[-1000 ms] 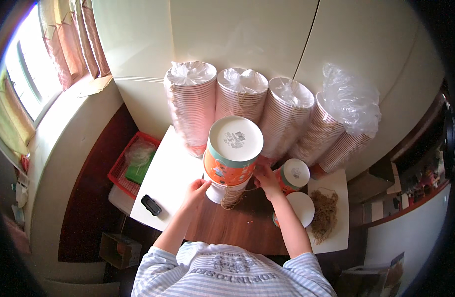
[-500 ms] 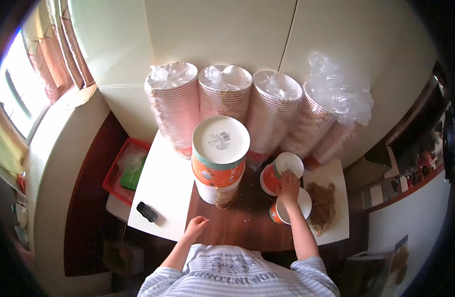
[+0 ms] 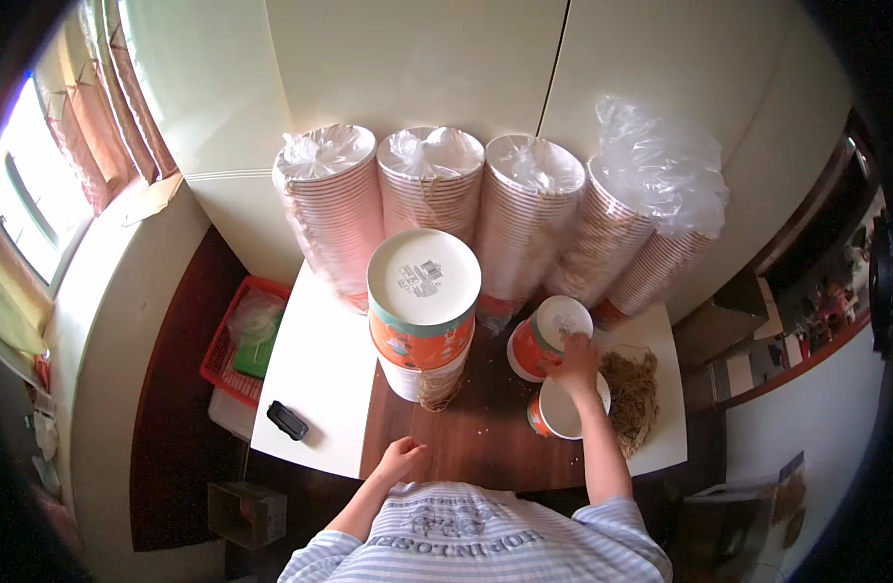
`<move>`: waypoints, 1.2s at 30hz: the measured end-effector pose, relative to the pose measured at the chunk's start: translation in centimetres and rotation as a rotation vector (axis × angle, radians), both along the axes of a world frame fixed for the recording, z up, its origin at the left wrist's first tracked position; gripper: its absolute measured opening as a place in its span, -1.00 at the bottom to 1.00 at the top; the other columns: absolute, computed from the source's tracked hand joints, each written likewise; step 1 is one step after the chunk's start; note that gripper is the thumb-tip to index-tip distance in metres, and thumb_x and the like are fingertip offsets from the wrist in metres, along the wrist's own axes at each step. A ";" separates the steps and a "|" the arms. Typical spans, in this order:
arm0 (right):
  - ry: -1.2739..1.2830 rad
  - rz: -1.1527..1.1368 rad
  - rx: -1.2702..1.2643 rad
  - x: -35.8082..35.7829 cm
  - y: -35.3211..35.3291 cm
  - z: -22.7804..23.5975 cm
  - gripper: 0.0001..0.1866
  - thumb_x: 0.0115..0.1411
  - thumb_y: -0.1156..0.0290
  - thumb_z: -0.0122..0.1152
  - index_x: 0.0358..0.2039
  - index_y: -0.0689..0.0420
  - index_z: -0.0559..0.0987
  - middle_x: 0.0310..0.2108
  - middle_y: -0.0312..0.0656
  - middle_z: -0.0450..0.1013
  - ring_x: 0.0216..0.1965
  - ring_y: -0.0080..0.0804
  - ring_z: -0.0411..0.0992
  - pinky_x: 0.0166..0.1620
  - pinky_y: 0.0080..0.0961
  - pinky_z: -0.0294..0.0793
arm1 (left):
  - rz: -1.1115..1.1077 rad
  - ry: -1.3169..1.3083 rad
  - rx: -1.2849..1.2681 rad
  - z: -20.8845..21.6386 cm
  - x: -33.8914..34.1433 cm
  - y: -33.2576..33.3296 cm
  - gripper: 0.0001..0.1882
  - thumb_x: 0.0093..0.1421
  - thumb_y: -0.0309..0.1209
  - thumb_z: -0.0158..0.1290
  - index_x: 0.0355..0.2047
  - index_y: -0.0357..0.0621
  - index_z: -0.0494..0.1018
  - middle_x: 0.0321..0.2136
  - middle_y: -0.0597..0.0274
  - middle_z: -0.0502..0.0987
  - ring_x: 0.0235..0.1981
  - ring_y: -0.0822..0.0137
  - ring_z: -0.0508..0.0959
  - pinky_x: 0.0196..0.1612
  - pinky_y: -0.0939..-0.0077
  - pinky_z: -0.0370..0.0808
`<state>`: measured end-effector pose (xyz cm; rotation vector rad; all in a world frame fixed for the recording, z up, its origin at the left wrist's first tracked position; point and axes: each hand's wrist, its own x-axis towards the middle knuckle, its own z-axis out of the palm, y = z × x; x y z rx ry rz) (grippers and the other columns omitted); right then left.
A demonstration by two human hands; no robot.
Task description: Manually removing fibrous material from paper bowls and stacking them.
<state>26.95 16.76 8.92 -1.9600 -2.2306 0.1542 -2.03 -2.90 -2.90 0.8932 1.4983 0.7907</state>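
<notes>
The left hand [image 3: 404,457], fingers loosely closed and empty, hung near smooth wood-grain tabletop [image 3: 471,449]. Frizzy tan fibre [image 3: 633,394] lay right of the right hand [image 3: 575,369], whose fingers touched the small upturned orange cup [image 3: 529,352], grip unclear. Leftward stood a large round upturned tub [image 3: 422,282]; behind, ribbed cup stacks [image 3: 534,219] in crinkled plastic.

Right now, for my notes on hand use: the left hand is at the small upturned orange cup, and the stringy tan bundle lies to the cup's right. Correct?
One slip: the head view shows the right hand at the small upturned orange cup, with the left hand apart from it. The stringy tan bundle does lie to the cup's right.
</notes>
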 end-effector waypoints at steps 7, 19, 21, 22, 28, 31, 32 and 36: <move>-0.181 0.161 -0.316 0.9 -8.2 -2.6 -0.54 -0.20 0.03 0.23 -0.43 0.17 0.47 -0.41 -0.04 0.45 -0.32 -0.13 0.42 -0.26 -0.23 0.37 | 0.024 -0.042 -0.097 0.6 0.4 0.0 -0.78 0.07 -0.31 0.00 -0.51 -0.24 0.38 -0.67 0.39 0.35 -0.61 0.58 0.29 -0.60 0.66 0.25; 0.158 0.168 0.008 2.4 -12.1 -0.1 -0.83 -0.09 0.34 0.18 -0.61 0.13 0.42 -0.58 -0.14 0.41 -0.51 -0.18 0.40 -0.47 -0.32 0.35 | -0.118 0.019 0.127 -0.3 1.6 2.0 -0.80 0.07 -0.37 0.01 -0.50 -0.31 0.36 -0.65 0.28 0.41 -0.60 0.53 0.32 -0.57 0.58 0.29; 0.309 0.187 0.035 1.9 -12.7 0.8 -0.81 -0.12 0.33 0.22 -0.58 0.16 0.45 -0.58 -0.13 0.41 -0.52 -0.15 0.39 -0.48 -0.33 0.35 | -0.137 0.038 0.157 0.5 2.1 2.6 -0.81 0.07 -0.39 0.01 -0.49 -0.31 0.36 -0.64 0.27 0.42 -0.59 0.54 0.34 -0.56 0.60 0.30; 0.396 0.160 0.036 1.4 -12.9 1.1 -0.78 -0.10 0.30 0.24 -0.57 0.17 0.45 -0.63 -0.16 0.41 -0.56 -0.30 0.40 -0.49 -0.41 0.36 | -0.143 0.060 0.189 1.0 2.3 2.8 -0.82 0.07 -0.40 0.01 -0.49 -0.31 0.36 -0.63 0.27 0.43 -0.57 0.54 0.35 -0.55 0.61 0.31; 0.965 -0.007 -0.302 1.0 -13.3 1.1 -0.76 -0.02 0.29 0.21 -0.51 0.21 0.48 -0.64 -0.32 0.38 -0.56 -0.71 0.25 -0.47 -0.68 0.27 | -0.125 -0.101 0.269 3.9 3.6 3.2 -0.88 0.09 -0.45 -0.03 -0.42 -0.28 0.34 -0.58 0.30 0.41 -0.54 0.57 0.37 -0.51 0.67 0.34; 1.139 0.040 -0.363 0.5 -13.6 1.2 -0.74 0.02 0.26 0.17 -0.50 0.23 0.47 -0.62 -0.38 0.38 -0.53 -0.70 0.26 -0.45 -0.68 0.28 | -0.075 -0.192 0.288 3.3 3.9 3.1 -0.90 0.11 -0.48 -0.08 -0.38 -0.27 0.30 -0.55 0.33 0.39 -0.52 0.57 0.35 -0.49 0.68 0.33; 1.199 0.067 -0.388 0.5 -13.8 1.1 -0.73 0.04 0.24 0.15 -0.48 0.24 0.48 -0.60 -0.40 0.37 -0.52 -0.70 0.25 -0.44 -0.69 0.28 | -0.074 -0.193 0.289 3.6 4.0 3.1 -0.90 0.11 -0.48 -0.08 -0.38 -0.27 0.30 -0.55 0.33 0.39 -0.52 0.57 0.35 -0.49 0.68 0.33; 1.194 0.156 -0.447 0.2 -14.0 1.4 -0.77 0.10 0.29 0.08 -0.42 0.23 0.48 -0.59 -0.41 0.36 -0.52 -0.72 0.23 -0.44 -0.67 0.28 | 0.031 -0.364 0.224 4.3 3.8 2.9 -0.90 0.13 -0.50 -0.12 -0.35 -0.26 0.28 -0.53 0.36 0.37 -0.50 0.58 0.33 -0.45 0.71 0.31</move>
